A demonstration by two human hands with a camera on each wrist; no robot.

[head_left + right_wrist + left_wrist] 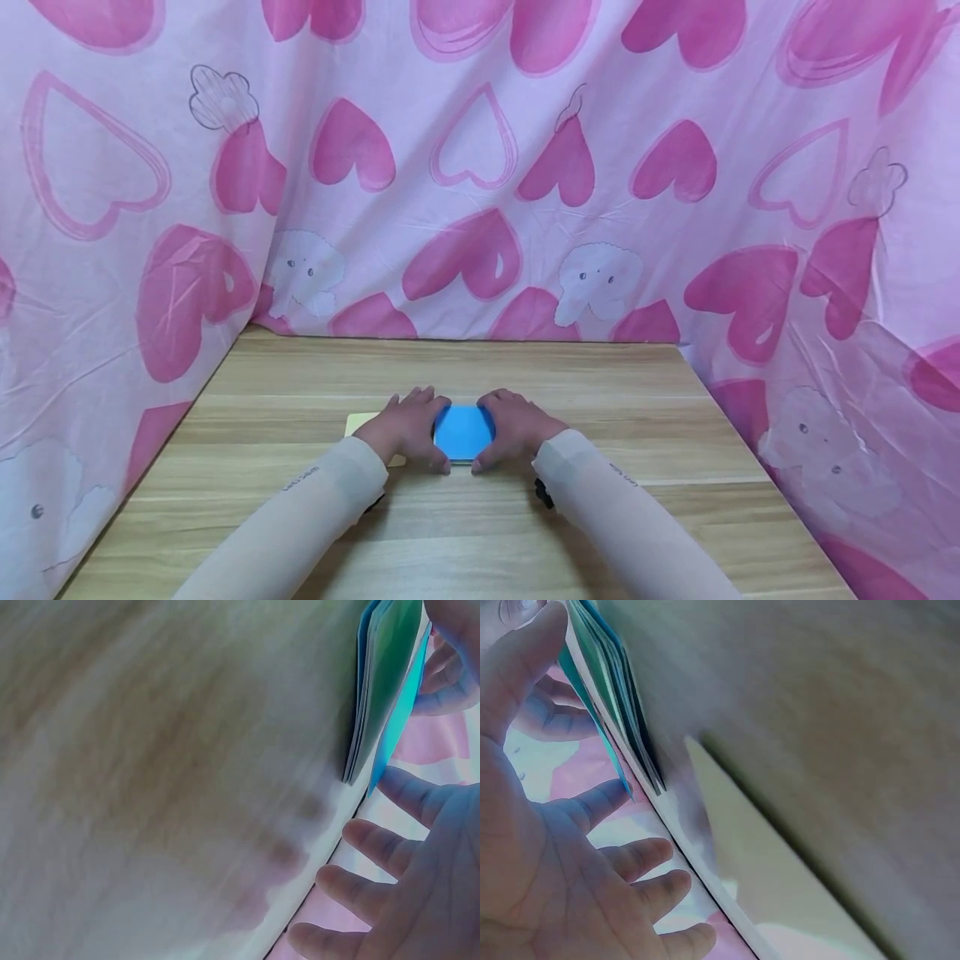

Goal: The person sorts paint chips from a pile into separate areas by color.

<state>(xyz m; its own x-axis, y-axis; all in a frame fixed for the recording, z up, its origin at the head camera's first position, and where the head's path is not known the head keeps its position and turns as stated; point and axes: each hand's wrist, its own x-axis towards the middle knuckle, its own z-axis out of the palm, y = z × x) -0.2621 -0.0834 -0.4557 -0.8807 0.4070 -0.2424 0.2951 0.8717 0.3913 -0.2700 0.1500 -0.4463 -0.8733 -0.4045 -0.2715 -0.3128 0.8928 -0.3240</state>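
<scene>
A stack of coloured sheets (464, 432), bright blue on top, is at the middle of the wooden table between my two hands. My left hand (408, 427) holds its left side, thumb at the near edge and index finger at the far edge. On the right side my right hand (517, 427) grips it the same way. Both wrist views show the blue top sheet (397, 724) standing apart from the green and white layers (615, 682) beneath it. The other fingers of each hand are spread away from the stack. A pale yellow card (362, 422) lies partly hidden behind my left hand.
The wood-grain table (465, 542) extends around the hands. A pink curtain with hearts (465, 150) stands along its back, left and right edges. Pale sleeves cover both forearms, and a dark wrist strap (543, 493) shows at the right wrist.
</scene>
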